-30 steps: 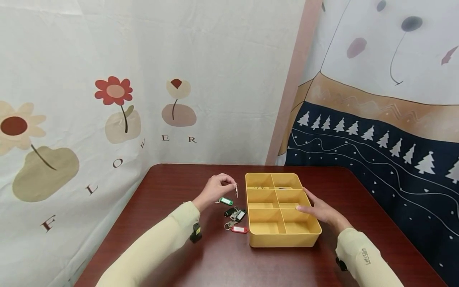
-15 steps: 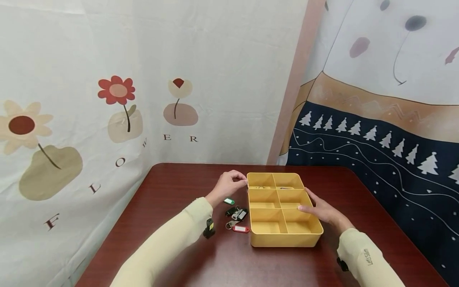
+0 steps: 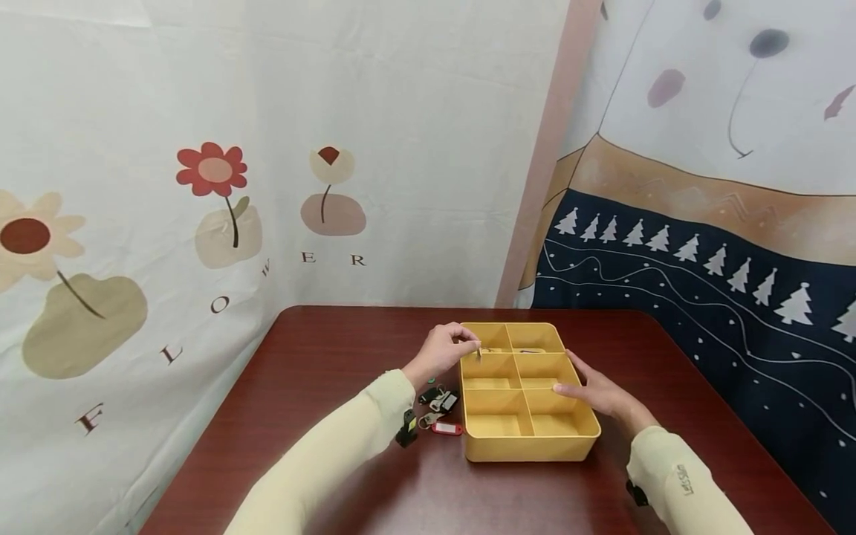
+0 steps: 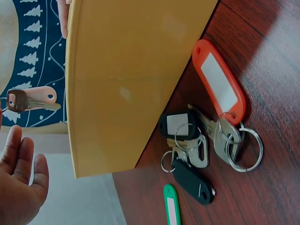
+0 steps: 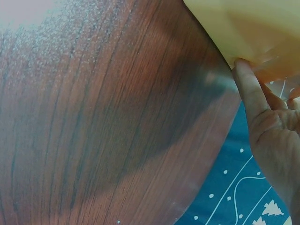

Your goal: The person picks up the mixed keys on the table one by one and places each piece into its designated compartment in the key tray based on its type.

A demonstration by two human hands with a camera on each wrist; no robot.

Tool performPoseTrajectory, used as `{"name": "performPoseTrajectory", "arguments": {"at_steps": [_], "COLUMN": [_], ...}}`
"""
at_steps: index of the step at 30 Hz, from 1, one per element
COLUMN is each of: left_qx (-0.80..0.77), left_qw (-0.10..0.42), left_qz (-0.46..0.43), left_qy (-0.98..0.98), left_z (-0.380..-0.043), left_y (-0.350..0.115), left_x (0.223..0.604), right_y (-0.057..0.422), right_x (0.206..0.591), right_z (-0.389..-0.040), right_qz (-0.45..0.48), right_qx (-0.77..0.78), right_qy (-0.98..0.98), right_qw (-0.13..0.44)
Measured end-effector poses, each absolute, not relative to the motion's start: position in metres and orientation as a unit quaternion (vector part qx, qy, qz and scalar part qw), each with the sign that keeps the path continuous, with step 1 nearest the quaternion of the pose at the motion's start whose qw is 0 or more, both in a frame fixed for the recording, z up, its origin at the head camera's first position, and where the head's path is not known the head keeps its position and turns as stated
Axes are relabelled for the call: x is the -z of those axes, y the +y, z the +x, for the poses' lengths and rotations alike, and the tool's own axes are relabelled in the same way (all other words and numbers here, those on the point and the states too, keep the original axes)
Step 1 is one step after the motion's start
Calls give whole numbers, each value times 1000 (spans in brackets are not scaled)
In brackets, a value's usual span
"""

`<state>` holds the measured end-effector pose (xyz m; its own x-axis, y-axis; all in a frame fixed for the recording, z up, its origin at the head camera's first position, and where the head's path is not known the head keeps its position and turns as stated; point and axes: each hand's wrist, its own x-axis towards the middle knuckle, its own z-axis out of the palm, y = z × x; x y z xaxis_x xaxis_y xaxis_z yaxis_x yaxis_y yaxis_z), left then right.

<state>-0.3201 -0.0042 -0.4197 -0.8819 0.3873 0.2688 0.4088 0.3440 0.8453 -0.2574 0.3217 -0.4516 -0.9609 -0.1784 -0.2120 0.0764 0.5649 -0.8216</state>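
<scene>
My left hand (image 3: 443, 352) holds a key ring above the back left part of the yellow divided box (image 3: 533, 448). In the left wrist view a brown-headed key (image 4: 17, 101) and a pale pink tag (image 4: 46, 95) dangle from it, beyond the box wall. My right hand (image 3: 604, 390) grips the box's right side, thumb over the rim and fingers along the outside. Left of the box, on the table, lie keys with a red tag (image 4: 219, 82), two black tags (image 4: 192, 180) and a green tag (image 4: 171, 204).
The box stands on a dark red wooden table (image 3: 334, 334). Small metal items (image 3: 531, 351) show in its back compartments. Printed cloths hang behind the table, a white flower one (image 3: 414, 148) and a dark blue tree one (image 3: 669, 297).
My left hand has moved right with the hanging key, from over the table to over the box's left rim, now covering most of the green tag. My right hand has stayed on the box.
</scene>
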Motion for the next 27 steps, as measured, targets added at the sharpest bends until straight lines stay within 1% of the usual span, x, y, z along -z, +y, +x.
{"name": "performPoseTrajectory", "arguments": {"at_steps": [7,14,19,27], "left_qx": [535,517,505,503], "left_qw": [5,-18,-21,-18], "left_qz": [-244,-243,-244,-246], "left_qy": [-809,-821,-828,-828], "left_z": [-321,-322,-321,-320], "left_y": [3,13,19,24], "left_x": [425,430,432,431], "right_y": [321,323,326,326], "right_x": [452,453,452,451], "right_z": [-258,-257,-257,-257], "right_qz": [-29,-15,-21,-31], "right_qx": [466,473,497,490], "right_qy": [873,868,852,857], "right_qw": [140,151,162,158]}}
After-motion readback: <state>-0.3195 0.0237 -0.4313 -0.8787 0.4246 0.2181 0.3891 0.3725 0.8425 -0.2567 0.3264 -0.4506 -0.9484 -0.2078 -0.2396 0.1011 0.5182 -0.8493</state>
